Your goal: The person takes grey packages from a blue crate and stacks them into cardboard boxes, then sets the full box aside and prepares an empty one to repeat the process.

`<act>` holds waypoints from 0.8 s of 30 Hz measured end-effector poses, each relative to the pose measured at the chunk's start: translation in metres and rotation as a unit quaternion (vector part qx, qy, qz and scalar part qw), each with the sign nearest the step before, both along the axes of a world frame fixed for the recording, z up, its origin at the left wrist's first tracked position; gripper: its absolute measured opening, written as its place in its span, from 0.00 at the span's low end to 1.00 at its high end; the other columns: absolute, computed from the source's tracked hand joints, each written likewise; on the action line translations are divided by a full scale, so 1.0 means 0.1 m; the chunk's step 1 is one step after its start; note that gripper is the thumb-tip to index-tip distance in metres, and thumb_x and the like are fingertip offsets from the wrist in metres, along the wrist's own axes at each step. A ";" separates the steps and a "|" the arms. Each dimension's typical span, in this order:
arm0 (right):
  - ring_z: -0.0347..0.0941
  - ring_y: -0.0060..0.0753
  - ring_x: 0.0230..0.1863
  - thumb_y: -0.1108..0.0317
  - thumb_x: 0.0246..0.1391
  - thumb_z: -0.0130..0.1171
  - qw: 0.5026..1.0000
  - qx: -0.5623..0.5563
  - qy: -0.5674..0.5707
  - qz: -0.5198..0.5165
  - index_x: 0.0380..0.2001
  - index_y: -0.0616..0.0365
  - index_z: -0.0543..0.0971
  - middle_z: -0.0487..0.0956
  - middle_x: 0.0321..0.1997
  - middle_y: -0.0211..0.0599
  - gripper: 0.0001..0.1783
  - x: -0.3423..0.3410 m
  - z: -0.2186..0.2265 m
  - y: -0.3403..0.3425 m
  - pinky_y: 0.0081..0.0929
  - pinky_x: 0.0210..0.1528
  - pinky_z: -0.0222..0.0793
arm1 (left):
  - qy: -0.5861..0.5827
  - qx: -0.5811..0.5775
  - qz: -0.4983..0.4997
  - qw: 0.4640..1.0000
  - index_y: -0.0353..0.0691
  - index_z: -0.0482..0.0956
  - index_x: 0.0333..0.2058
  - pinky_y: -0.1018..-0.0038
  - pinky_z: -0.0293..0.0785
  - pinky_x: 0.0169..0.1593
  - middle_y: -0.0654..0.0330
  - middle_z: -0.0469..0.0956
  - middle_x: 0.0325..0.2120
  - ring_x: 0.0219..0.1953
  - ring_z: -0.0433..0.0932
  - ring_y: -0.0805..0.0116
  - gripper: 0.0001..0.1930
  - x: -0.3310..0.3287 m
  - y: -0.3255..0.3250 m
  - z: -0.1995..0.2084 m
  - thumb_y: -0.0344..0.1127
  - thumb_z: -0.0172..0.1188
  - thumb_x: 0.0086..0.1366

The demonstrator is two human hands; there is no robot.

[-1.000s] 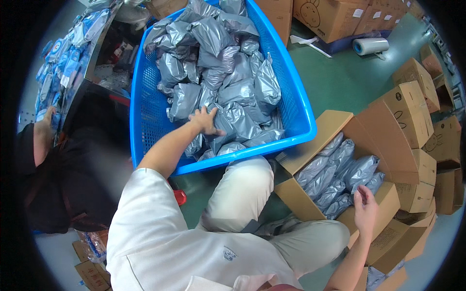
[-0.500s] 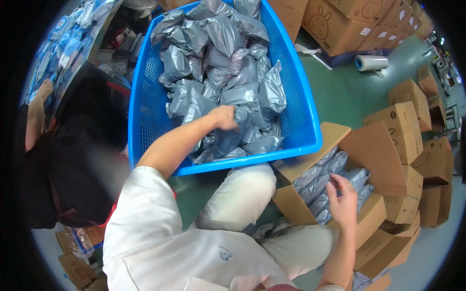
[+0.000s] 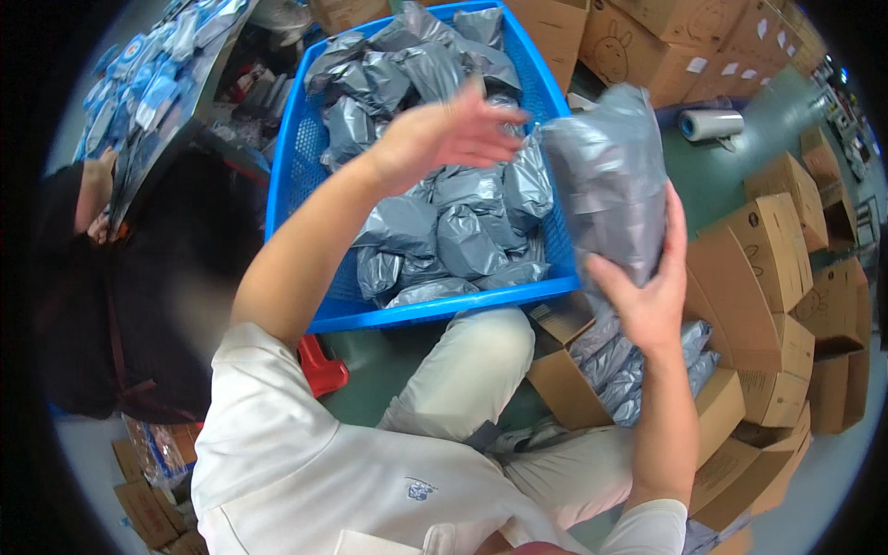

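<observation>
"What's in the right hand (image 3: 652,287)?"

"A filled grey poly mailer (image 3: 606,176), grasped near its lower end, thumb on one side and fingers on the other. It stands roughly upright in the air, overlapping the right side of the blue plastic basket (image 3: 444,306) from this view."

"And the left hand (image 3: 453,139)?"

"Empty, its fingers loosely spread above the basket and pointing toward the mailer. They're motion-blurred, so I can't tell whether the tips brush anything."

"What does the basket hold?"

"A heap of similar grey bags (image 3: 472,242), plump and shiny."

"Anything nearby?"

"An open cardboard carton (image 3: 566,393) sits just beside the basket's near right corner, with grey packages (image 3: 627,381) inside. Farther off, a roll of plastic film (image 3: 714,125) lies on the green floor (image 3: 703,176)."
</observation>
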State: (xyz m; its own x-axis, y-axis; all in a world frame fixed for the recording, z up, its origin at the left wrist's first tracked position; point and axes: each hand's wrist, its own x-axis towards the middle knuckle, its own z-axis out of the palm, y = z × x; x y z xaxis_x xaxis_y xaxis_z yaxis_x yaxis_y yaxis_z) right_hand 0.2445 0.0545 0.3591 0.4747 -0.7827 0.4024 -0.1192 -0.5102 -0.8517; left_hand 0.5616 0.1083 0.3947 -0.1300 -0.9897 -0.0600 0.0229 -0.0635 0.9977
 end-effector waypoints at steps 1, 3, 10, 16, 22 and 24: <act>0.68 0.39 0.63 0.67 0.41 0.74 0.989 0.134 -0.062 -0.016 0.71 0.60 0.57 0.67 0.66 0.46 0.55 -0.16 -0.06 0.01 0.36 0.65 0.64 | -0.174 -0.023 0.042 0.984 0.38 0.67 0.65 0.61 0.66 0.65 0.47 0.73 0.59 0.62 0.73 0.58 0.37 0.15 -0.05 -0.44 0.61 0.55 0.69; 0.69 0.37 0.62 0.70 0.46 0.70 0.953 0.264 -0.141 -0.050 0.70 0.63 0.57 0.69 0.65 0.46 0.50 -0.71 -0.30 -0.03 0.33 0.63 0.66 | -0.614 0.023 0.021 0.789 0.48 0.56 0.71 0.56 0.62 0.67 0.42 0.64 0.65 0.67 0.65 0.46 0.56 0.43 0.07 -1.29 0.60 0.74 0.48; 0.70 0.44 0.61 0.48 0.56 0.63 0.783 0.526 -0.165 -0.288 0.66 0.58 0.63 0.72 0.63 0.46 0.41 -2.61 -0.96 0.42 0.50 0.63 0.64 | -0.785 0.182 -0.114 0.581 0.59 0.64 0.67 0.51 0.67 0.61 0.45 0.74 0.51 0.55 0.74 0.44 0.50 0.85 0.48 -2.19 0.47 0.75 0.42; 0.67 0.46 0.65 0.43 0.55 0.62 0.711 0.581 -0.250 -0.308 0.67 0.56 0.63 0.72 0.65 0.42 0.43 -3.23 -1.48 0.82 0.59 0.65 0.58 | -0.230 0.084 0.059 0.968 0.33 0.56 0.70 0.66 0.70 0.60 0.49 0.75 0.57 0.58 0.75 0.57 0.46 -0.01 0.22 -0.46 0.28 0.69 0.54; 0.66 0.44 0.65 0.44 0.57 0.62 0.733 0.554 -0.292 -0.266 0.67 0.54 0.64 0.71 0.65 0.40 0.41 -2.78 -1.69 0.47 0.53 0.63 0.61 | -0.104 0.115 0.003 0.988 0.31 0.68 0.62 0.70 0.72 0.55 0.56 0.77 0.50 0.49 0.76 0.68 0.37 -1.95 -0.11 -0.04 0.40 0.70 0.56; 0.66 0.43 0.65 0.44 0.58 0.60 0.750 0.546 -0.285 -0.240 0.66 0.55 0.65 0.70 0.66 0.40 0.40 -2.66 -1.68 0.24 0.52 0.64 0.60 | -0.013 0.086 -0.055 0.995 0.33 0.66 0.64 0.71 0.71 0.55 0.57 0.77 0.49 0.48 0.76 0.68 0.39 -2.88 -0.47 -0.22 0.43 0.71 0.58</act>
